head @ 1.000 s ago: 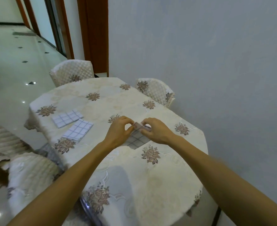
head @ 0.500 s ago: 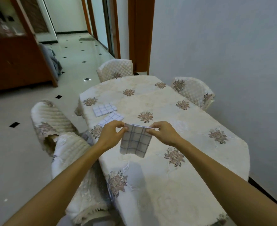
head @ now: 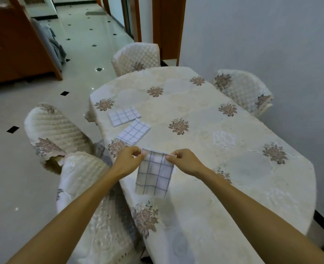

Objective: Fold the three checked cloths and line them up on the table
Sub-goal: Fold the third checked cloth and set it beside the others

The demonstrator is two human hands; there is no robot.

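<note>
– Table (head: 233, 168)?
– Oval, under a cream flowered cover, against a grey wall (head: 252, 35); quilted chairs (head: 136, 58) round it, pale tiled floor (head: 81, 60) beyond.
– Checked cloth (head: 155, 176)?
– Hangs between the hands over the table's near left side; left hand (head: 126, 161) and right hand (head: 186, 161) each pinch a top corner.
– Others?
– Two folded cloths (head: 134, 132) lie just beside each other farther along that edge.
</note>
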